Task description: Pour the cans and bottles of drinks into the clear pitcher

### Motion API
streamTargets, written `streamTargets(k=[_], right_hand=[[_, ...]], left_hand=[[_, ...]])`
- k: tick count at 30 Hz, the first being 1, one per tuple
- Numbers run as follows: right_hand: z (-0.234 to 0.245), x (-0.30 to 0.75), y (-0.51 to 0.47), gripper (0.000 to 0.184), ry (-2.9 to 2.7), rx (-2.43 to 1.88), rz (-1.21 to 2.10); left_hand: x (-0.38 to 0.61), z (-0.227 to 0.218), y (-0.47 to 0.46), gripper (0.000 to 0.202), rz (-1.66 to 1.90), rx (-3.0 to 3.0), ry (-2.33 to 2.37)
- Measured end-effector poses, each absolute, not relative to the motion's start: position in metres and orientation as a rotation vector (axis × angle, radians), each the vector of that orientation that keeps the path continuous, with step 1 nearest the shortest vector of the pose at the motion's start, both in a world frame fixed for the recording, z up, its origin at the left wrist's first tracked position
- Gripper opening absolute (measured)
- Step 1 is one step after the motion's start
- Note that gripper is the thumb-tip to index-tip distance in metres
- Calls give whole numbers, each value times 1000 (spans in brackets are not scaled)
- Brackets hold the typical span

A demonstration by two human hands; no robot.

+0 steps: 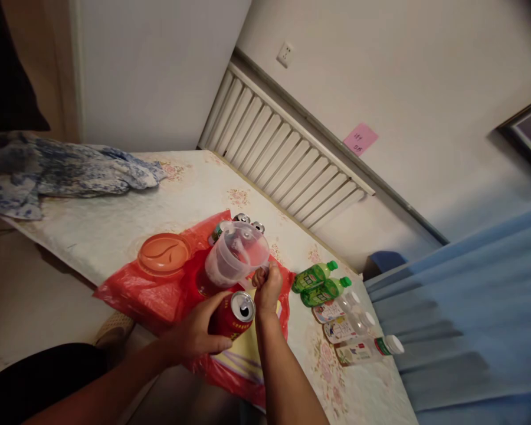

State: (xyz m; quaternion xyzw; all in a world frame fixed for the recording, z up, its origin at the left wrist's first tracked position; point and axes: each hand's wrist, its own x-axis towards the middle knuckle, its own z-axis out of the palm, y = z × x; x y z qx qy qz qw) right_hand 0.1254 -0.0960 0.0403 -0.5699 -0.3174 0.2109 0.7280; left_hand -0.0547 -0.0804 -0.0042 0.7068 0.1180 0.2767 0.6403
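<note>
My left hand point(194, 333) is wrapped round a red drink can point(235, 316) with its top opened, tilted toward a clear plastic jug point(235, 258). My right hand point(268, 286) grips the jug's handle and holds the jug tipped over a red plastic bag point(128, 295) spread on the table. An orange lid point(163, 254) lies on the bag to the left of the jug. Two more can tops point(248, 221) show just behind the jug.
Two green bottles point(316, 283) and three clear bottles point(354, 330) lie side by side on the floral tablecloth point(115, 218) to the right. A blue patterned cloth point(53, 171) is heaped at the far left. A radiator point(283, 153) lines the wall; a blue curtain point(469, 307) hangs right.
</note>
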Motion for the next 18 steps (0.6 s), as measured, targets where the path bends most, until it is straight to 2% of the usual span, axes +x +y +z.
streamTargets(k=[11, 18], right_hand=[[49, 154, -126, 49, -851, -1334, 491], [23, 167, -201, 60, -813, -1311, 579]], left_hand=[[-12, -16, -89, 81, 485, 1548, 242], [5, -19, -94, 80, 522, 1562, 253]])
